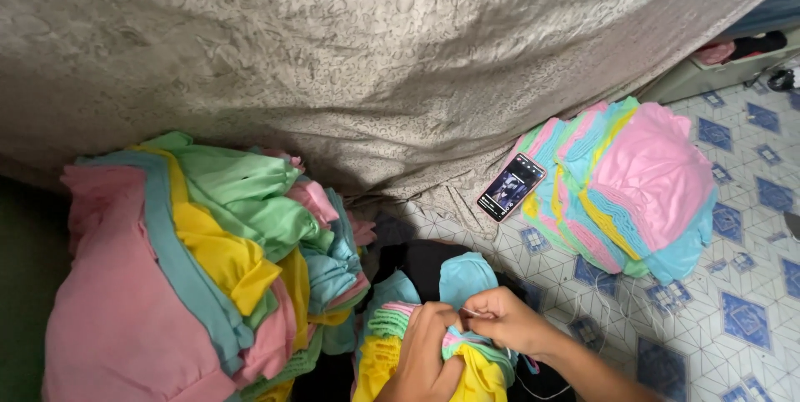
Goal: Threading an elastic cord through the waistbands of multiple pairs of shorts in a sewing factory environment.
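My left hand (423, 360) grips a bunch of small pastel cloth pieces (467, 364), yellow, green and pink, on my lap at the bottom middle. My right hand (508, 319) pinches a thin needle or thread (471, 312) at the top edge of that bunch, fingertips touching the left hand's fingers. A teal cloth piece (465, 277) lies just above the hands on a black garment (421, 260).
A big heap of pink, yellow, green and teal cloth (192, 269) fills the left. A stacked pile of pastel pieces (633, 185) lies at the right on the tiled floor (733, 285), with a phone (511, 187) leaning on it. A grey patterned cover (375, 60) spans the top.
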